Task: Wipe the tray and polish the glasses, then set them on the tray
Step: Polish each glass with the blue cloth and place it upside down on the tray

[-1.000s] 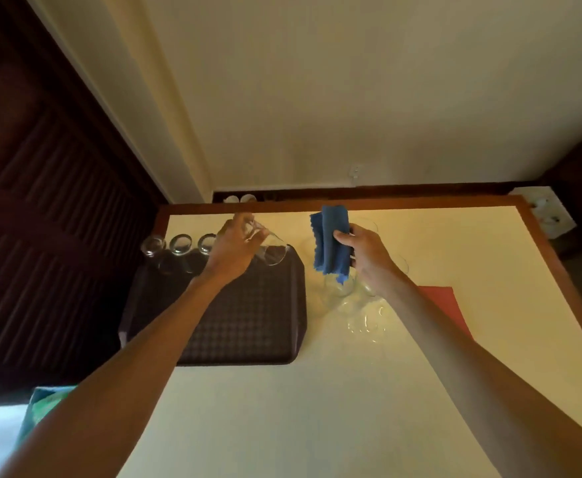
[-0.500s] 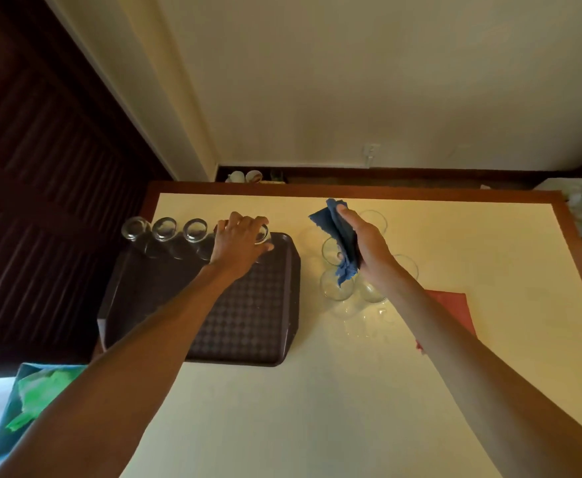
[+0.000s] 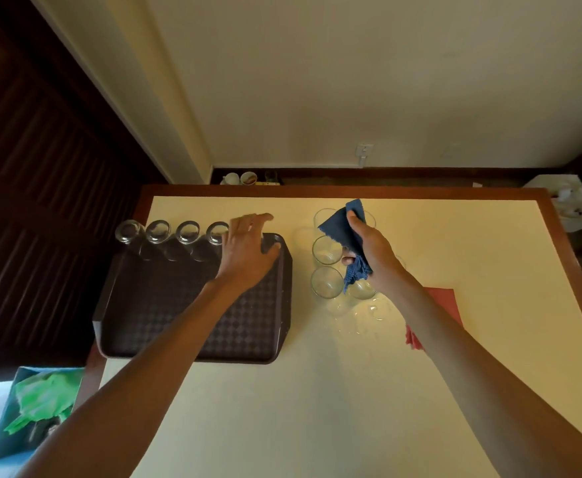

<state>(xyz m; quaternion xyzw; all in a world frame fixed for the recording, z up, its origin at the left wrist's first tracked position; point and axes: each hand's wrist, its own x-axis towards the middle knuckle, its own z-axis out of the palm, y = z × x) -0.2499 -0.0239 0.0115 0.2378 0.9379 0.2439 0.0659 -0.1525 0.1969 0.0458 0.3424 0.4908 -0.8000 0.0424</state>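
A cream-topped table [image 3: 351, 408] with a brown wooden border carries a dark brown textured plastic tray [image 3: 165, 315] at left, a cluster of clear drinking glasses [image 3: 326, 282] just beside it, and a red cloth [image 3: 444, 298] further right.

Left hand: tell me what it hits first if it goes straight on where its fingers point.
The way looks free: the left hand points beyond the tray over bare table; its brown far edge would likely come first, though height is unclear.
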